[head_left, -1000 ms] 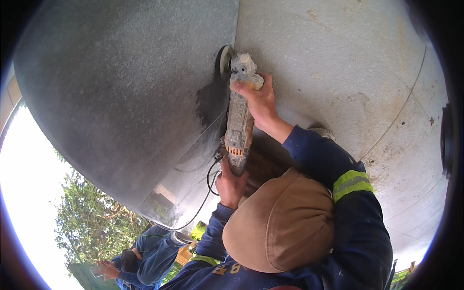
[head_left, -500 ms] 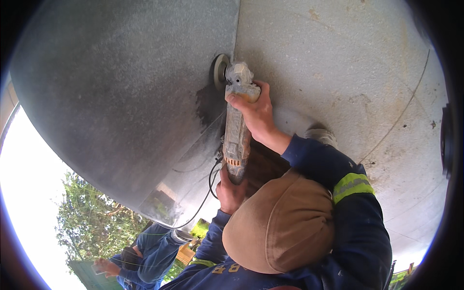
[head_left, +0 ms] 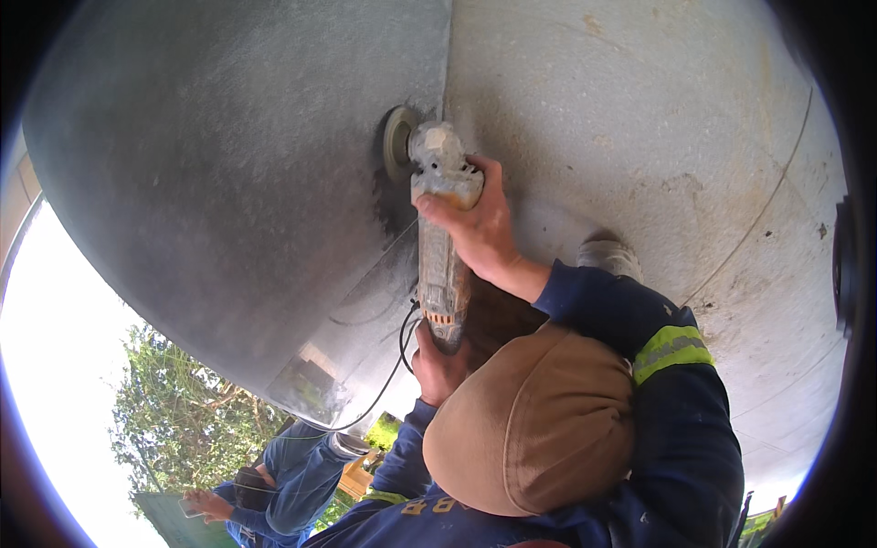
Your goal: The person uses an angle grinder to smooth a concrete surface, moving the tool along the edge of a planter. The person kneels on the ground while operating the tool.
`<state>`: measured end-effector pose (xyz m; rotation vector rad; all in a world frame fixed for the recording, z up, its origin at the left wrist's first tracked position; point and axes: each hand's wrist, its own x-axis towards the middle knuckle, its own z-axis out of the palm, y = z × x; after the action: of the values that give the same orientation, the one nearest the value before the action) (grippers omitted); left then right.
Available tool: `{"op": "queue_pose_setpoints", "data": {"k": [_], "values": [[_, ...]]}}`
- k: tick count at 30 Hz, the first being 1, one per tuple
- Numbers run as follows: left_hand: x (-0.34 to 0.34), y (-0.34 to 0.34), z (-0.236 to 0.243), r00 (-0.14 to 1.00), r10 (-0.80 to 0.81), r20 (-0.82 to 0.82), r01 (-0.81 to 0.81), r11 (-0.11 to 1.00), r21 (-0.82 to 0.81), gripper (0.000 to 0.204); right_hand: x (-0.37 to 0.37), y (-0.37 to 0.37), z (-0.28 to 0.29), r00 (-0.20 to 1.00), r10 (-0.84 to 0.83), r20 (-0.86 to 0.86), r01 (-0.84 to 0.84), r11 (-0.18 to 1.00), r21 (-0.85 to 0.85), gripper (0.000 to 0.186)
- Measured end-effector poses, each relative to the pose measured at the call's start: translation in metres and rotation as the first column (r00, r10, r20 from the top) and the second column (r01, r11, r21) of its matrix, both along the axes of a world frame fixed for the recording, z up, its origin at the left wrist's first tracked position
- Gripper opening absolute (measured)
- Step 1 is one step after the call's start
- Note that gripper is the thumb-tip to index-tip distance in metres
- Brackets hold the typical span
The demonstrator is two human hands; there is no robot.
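Right hand (head_left: pixel 481 230) clasps the neck, left hand (head_left: pixel 438 368) the rear, of one long, dust-caked grey angle grinder (head_left: pixel 437 260); its single round, pale disc (head_left: pixel 398 144) sits at one broad, curved, mottled-grey panel (head_left: pixel 228 192).

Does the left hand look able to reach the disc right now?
Probably not: the left hand holds the rear of the grinder, away from the disc, and the right hand grips between them.

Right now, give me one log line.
grinder | left hand: grips rear | right hand: grips front | disc: near gray wall, contact unclear
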<state>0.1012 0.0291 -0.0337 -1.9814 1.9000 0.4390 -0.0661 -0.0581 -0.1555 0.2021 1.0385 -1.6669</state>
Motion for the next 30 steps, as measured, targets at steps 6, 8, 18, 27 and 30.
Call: {"op": "queue_pose_setpoints", "data": {"k": [6, 8, 18, 27, 30], "values": [[-0.001, -0.01, -0.004, 0.994, -0.076, -0.073, 0.076, 0.997, 0.0, 0.069, -0.013, -0.003, -0.003, 0.995, 0.001, 0.103, -0.006, 0.999, 0.042, 0.073], [-0.005, -0.01, -0.004, 0.995, -0.081, -0.061, 0.081, 0.997, -0.004, 0.069, -0.011, -0.003, -0.007, 0.997, -0.001, 0.073, -0.002, 0.999, 0.043, 0.073], [-0.004, -0.013, -0.009, 0.99, -0.143, 0.003, 0.143, 0.99, -0.022, 0.07, -0.024, -0.006, -0.006, 0.98, -0.012, 0.201, -0.004, 0.997, 0.081, 0.066], [-0.005, -0.001, -0.008, 0.994, -0.109, -0.011, 0.108, 0.994, -0.002, 0.075, -0.01, -0.001, -0.016, 0.983, -0.03, 0.181, 0.021, 0.998, 0.051, 0.071], [-0.013, -0.014, -0.014, 0.981, -0.187, 0.055, 0.185, 0.982, 0.034, 0.075, -0.019, -0.005, -0.029, 0.98, -0.022, 0.2, -0.004, 0.992, 0.128, 0.071]]}}
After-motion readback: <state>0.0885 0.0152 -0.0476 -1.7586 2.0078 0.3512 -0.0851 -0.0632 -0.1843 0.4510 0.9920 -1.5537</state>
